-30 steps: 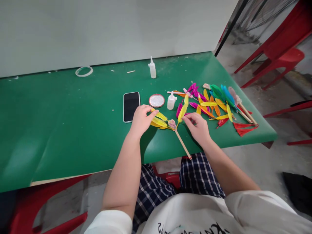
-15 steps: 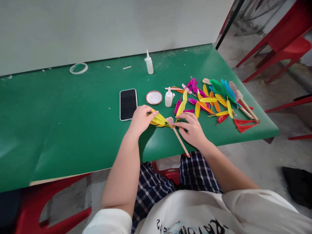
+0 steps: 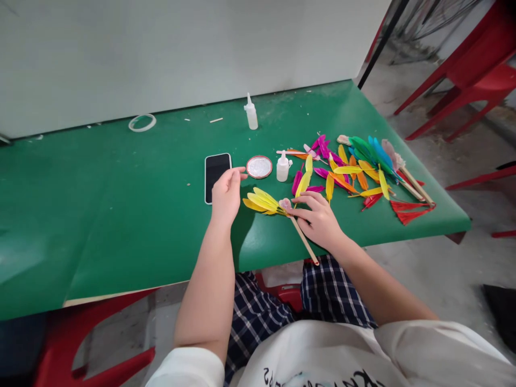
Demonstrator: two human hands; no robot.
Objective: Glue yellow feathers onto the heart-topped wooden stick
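Observation:
My right hand (image 3: 319, 217) pinches the pinkish head of a feather fan (image 3: 264, 202), where several yellow feathers fan out to the left. The fan's pale wooden handle (image 3: 305, 241) slants down toward the table's front edge. My left hand (image 3: 227, 194) is off the feathers, its fingers stretched out beside a round red-rimmed lid (image 3: 259, 167) covered in white stuff. Below and behind that hand, a phone (image 3: 214, 166) is partly covered. A small white squeeze bottle (image 3: 282, 167) stands just right of the lid.
Loose yellow, orange and magenta feathers (image 3: 342, 177) lie to the right. Near the right edge are finished-looking feather fans (image 3: 373, 148) and a red tassel (image 3: 409, 212). Another squeeze bottle (image 3: 251, 114) and a tape ring (image 3: 142, 123) are at the back of the green table (image 3: 133, 215).
My left hand has let go of the yellow feathers and moved slightly up and left, toward the lid. My right hand stays at the fan's head. The whole view has shifted a little.

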